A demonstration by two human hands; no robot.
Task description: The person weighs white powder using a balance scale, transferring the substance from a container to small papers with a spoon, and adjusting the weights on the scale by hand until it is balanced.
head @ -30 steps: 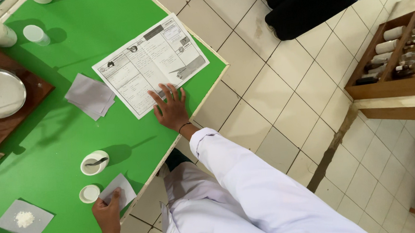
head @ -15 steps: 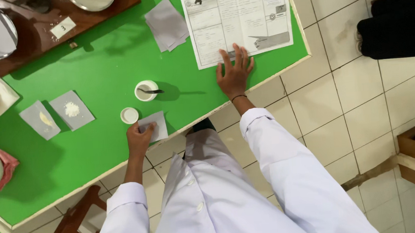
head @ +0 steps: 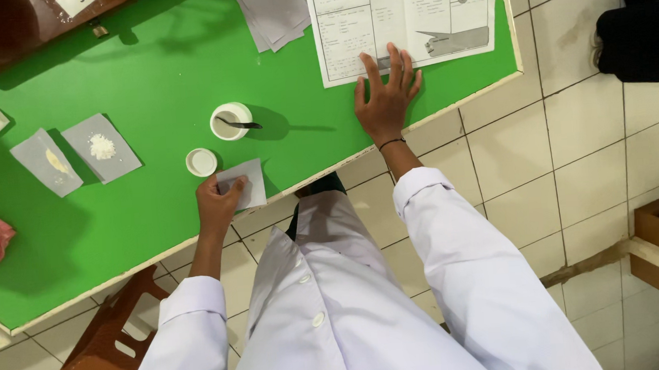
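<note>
Pinching a grey paper square at the worktop's near edge with the left hand, fingers closed on it. Pressing flat, fingers spread apart and gripping nothing, with the right hand on the lower edge of a printed sheet. Sitting just beyond the square: a white lid and a small cup with a spatula in it. Risking, likely, a knock to that cup or lid when lifting the square. Lying further left, two grey papers, one carrying white powder. Covering the worktop, bright green; showing below, pale floor tiles and a brown stool.
</note>
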